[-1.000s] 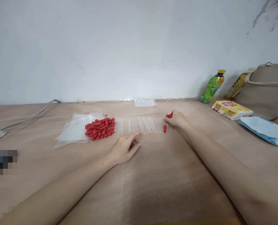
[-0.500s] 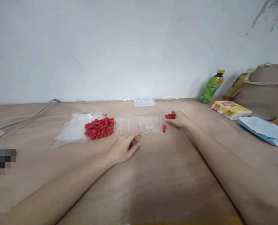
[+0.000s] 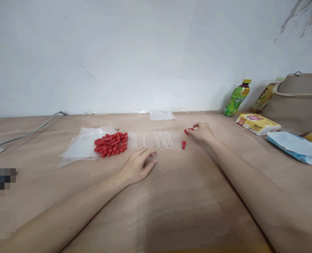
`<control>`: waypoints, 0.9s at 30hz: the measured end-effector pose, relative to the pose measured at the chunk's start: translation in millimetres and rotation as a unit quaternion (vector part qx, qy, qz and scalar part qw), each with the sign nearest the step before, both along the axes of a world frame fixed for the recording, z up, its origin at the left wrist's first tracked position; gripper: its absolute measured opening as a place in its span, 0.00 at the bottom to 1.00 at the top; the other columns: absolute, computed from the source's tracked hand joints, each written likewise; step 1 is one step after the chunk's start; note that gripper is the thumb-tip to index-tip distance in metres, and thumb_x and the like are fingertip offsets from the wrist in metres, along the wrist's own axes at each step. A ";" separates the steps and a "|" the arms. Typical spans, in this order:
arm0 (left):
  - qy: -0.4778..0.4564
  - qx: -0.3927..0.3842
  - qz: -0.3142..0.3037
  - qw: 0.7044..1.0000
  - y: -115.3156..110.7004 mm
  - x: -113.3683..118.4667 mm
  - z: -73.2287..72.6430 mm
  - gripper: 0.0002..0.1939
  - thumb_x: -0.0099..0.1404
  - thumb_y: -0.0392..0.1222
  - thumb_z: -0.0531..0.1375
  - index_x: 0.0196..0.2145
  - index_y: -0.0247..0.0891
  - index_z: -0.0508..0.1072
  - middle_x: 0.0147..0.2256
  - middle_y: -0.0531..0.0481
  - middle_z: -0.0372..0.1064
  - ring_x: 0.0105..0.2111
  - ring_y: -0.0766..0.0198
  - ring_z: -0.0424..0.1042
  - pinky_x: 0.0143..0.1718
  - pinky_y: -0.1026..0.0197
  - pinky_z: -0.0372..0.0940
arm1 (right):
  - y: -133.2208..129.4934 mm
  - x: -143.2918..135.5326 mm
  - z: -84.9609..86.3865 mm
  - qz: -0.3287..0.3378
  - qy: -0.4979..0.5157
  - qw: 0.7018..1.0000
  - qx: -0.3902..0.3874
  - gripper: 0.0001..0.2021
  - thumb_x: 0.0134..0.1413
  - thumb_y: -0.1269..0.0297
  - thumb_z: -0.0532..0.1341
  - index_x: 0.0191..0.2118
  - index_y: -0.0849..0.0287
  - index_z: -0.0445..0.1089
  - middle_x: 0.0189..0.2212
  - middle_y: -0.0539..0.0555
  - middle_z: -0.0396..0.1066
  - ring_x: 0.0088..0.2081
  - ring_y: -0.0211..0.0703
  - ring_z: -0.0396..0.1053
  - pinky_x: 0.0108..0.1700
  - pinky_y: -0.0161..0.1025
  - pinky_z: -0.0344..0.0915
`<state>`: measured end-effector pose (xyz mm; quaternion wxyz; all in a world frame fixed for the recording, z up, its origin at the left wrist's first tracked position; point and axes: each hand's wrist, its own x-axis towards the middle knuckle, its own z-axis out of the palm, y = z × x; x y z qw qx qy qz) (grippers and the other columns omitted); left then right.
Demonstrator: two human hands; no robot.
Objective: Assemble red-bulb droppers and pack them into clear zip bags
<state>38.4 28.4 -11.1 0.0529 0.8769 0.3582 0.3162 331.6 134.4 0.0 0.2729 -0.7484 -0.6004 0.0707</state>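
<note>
My left hand (image 3: 140, 164) rests on the table, fingers loosely curved and thumb apart, with nothing in it. Just beyond it lies a row of thin clear tubes (image 3: 162, 140), side by side. A heap of red rubber bulbs (image 3: 111, 144) sits at the left end of the row. At the right end, one red bulb (image 3: 183, 144) lies alone. My right hand (image 3: 201, 133) is closed, thumb and fingertips around a few small red bulbs (image 3: 186, 131) on the table; the fingers partly hide them.
Clear zip bags (image 3: 78, 146) lie left of the heap, and another small bag (image 3: 162, 115) is near the wall. A grey cable (image 3: 37, 129) runs at far left. To the right stand a green bottle (image 3: 237, 98), a tissue pack (image 3: 258, 123), a blue-white packet (image 3: 295, 147) and a grey bag (image 3: 295, 109).
My right hand has shifted slightly, and its fingers now cover more of the red bulbs beside it. My left hand has barely moved.
</note>
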 end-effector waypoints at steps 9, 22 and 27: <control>0.065 0.049 0.242 0.967 44.0 13.4 17.0 0.10 0.59 0.45 0.56 0.32 0.38 0.72 0.36 0.46 0.63 0.40 0.55 0.61 0.43 0.53 0.58 | -25.8 -26.5 19.5 0.206 0.009 0.967 -0.151 0.09 0.42 0.59 0.62 0.23 0.60 0.71 0.22 0.51 0.69 0.24 0.35 0.64 0.23 0.30 0.56; 0.221 -0.048 0.355 0.907 87.3 64.6 27.6 0.21 0.54 0.48 0.54 0.34 0.27 0.75 0.42 0.32 0.63 0.45 0.45 0.59 0.45 0.50 0.54 | -25.6 -35.5 6.8 0.177 0.137 0.957 -0.185 0.04 0.40 0.71 0.62 0.20 0.62 0.68 0.20 0.55 0.71 0.21 0.36 0.67 0.24 0.31 0.65; 0.208 -0.054 0.345 0.914 91.6 66.4 27.9 0.17 0.54 0.45 0.56 0.31 0.25 0.74 0.40 0.28 0.64 0.44 0.42 0.60 0.41 0.47 0.57 | -25.3 -33.7 10.2 0.183 0.157 0.957 -0.163 0.05 0.38 0.73 0.60 0.17 0.61 0.68 0.17 0.53 0.70 0.21 0.38 0.67 0.25 0.33 0.65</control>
